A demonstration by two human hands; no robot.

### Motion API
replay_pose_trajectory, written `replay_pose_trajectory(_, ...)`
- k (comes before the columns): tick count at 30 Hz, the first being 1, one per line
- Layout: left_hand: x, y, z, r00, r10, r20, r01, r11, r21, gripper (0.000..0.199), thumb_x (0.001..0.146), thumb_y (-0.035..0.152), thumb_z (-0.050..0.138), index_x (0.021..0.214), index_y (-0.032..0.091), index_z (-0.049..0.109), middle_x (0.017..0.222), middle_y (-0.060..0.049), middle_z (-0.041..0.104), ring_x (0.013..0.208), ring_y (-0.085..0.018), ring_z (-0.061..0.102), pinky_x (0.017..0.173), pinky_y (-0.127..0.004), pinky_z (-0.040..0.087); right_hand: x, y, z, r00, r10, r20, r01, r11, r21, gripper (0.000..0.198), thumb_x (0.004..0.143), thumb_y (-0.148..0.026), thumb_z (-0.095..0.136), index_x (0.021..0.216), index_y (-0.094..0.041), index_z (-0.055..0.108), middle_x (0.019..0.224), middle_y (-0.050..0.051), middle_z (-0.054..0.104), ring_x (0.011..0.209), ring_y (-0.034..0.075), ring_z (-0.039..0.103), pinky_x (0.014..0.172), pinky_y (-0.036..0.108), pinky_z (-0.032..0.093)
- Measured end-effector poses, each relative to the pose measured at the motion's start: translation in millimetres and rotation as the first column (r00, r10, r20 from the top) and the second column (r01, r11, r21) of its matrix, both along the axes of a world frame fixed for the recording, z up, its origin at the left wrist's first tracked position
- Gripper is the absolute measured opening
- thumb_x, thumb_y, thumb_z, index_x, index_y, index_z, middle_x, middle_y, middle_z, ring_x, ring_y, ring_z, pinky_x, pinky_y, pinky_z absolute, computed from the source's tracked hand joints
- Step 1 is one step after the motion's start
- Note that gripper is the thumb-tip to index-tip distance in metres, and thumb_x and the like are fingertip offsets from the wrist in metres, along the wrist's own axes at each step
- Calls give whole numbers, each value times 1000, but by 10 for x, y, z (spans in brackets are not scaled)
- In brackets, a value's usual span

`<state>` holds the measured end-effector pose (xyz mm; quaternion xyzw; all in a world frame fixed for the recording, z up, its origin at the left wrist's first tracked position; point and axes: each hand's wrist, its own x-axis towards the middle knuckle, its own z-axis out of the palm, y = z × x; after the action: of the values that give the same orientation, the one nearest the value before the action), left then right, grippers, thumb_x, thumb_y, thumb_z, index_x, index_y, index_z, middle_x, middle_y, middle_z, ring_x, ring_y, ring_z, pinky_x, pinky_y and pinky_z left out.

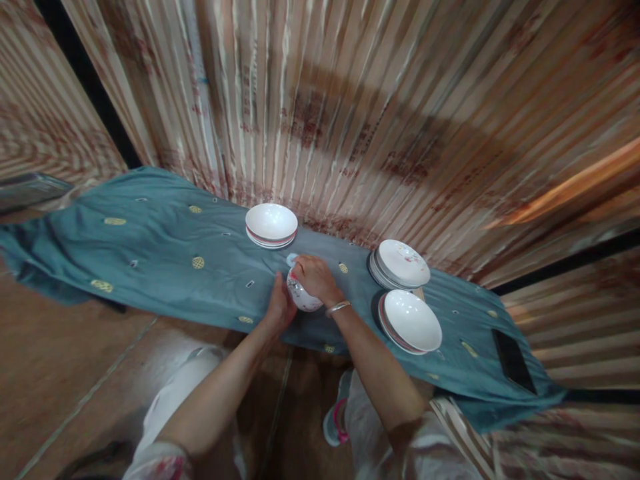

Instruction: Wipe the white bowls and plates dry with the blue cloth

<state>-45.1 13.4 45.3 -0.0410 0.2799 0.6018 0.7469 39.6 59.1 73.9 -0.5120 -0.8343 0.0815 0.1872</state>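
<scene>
A white bowl (304, 299) with a floral pattern on its outside is tilted on its side between my hands, above the near edge of the cloth-covered table. My left hand (281, 305) grips the bowl's left side, its fingers partly hidden behind it. Across the bowl's top lies my right hand (316, 277), fingers bent and closed, a bangle on the wrist. A small pale blue, cloth-like piece (291, 259) sticks out past the right fingertips. Most of that piece is covered by the hand.
Stacked white bowls (271, 223) stand at the back. To the right are a stack of floral plates (404, 263) and another stack of bowls (413, 321). A dark phone (513, 360) lies at the right end of the green tablecloth (170, 267). Striped sheeting (320, 133) hangs behind.
</scene>
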Motion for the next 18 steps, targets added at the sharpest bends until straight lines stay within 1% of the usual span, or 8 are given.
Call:
replay_pose_trajectory(3,-4,12,-22,1000,-5,1,5,1000,9,56,103,43,27,130,8,62,104,-14,77,101,-26,73,97,-38,53,56,78,-45,996,-57,-61,56,998,-30,30,95,-15,42,99,-15,72,106,10,75,102,21,66,97,30,44)
replay_pose_trajectory(7,0,21,-33,1000,1,-14,-1,1000,6,56,102,44,29,133,8,61,104,-14,78,100,-28,73,97,-40,54,188,187,-138,969,-161,-188,143,984,-108,30,95,-19,42,93,-21,73,96,5,76,89,18,66,90,27,46)
replay_pose_trajectory(10,7,13,-11,999,8,-33,-9,1000,-26,57,102,44,28,133,8,61,101,-14,78,102,-28,73,98,-40,53,300,257,-245,941,-222,-254,191,971,-141,35,96,-21,39,90,-18,73,87,3,74,85,18,65,86,26,46)
replay_pose_trajectory(12,10,7,2,999,11,-36,-13,999,-41,57,103,44,28,133,7,60,101,-14,78,103,-27,73,99,-40,53,369,293,-334,900,-275,-338,227,958,-174,34,94,-22,40,86,-18,73,81,2,72,81,18,64,83,27,47)
replay_pose_trajectory(14,9,5,0,999,22,-25,-23,999,-41,57,103,43,28,134,7,59,103,-14,78,104,-27,72,99,-39,53,435,313,-428,824,-332,-459,258,941,-218,31,91,-25,42,80,-20,71,75,0,70,76,18,61,80,28,48)
replay_pose_trajectory(16,5,8,-18,999,36,-11,-37,999,-40,56,103,43,28,136,7,57,105,-15,77,104,-27,72,98,-38,53,503,311,-520,770,-357,-529,269,933,-238,31,90,-28,42,74,-21,68,71,0,67,72,18,59,77,30,49)
replay_pose_trajectory(18,-1,13,-44,999,41,-7,-42,998,-39,56,103,43,29,137,8,56,107,-15,77,104,-27,72,98,-39,53,572,278,-610,755,-351,-554,267,936,-229,33,90,-32,40,72,-21,66,70,0,66,70,18,58,76,31,50)
